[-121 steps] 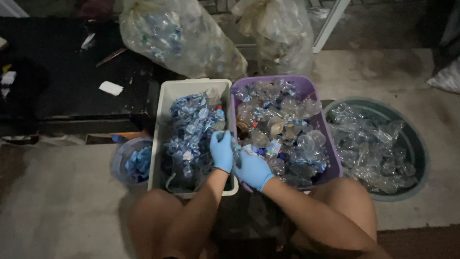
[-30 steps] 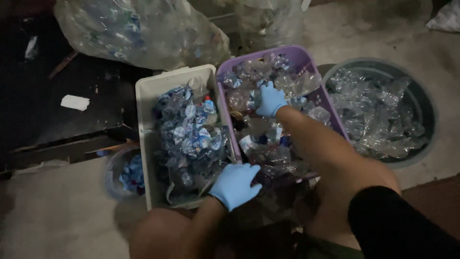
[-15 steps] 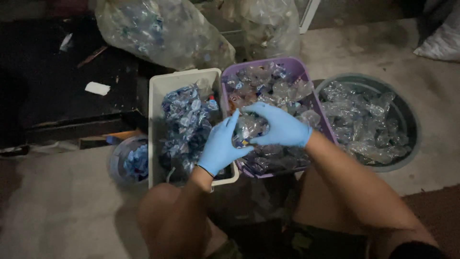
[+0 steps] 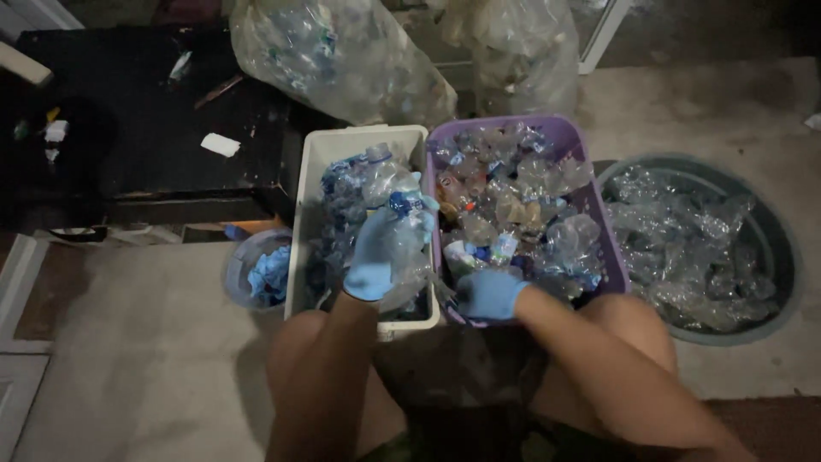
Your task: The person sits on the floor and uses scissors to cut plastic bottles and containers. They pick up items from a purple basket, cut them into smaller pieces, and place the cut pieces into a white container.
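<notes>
Since half a second ago the hands have parted. Head view: left hand [image 4: 374,257] grips a crushed clear bottle [image 4: 400,224] over the white bin [image 4: 301,197], its long axis running up from the fingers. Right hand [image 4: 489,293] curls closed at the purple basket [image 4: 611,248] rim; contents unclear.

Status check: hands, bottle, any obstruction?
Left hand grips crushed clear bottle over white bin. Right hand at purple bin edge. Nothing blocking.

Left hand [image 4: 374,257], blue-gloved, grips a crushed clear bottle [image 4: 402,214] over the white bin [image 4: 301,222]. Right hand [image 4: 489,293] closes on something small, unclear, at the purple basket [image 4: 611,248] rim.
</notes>
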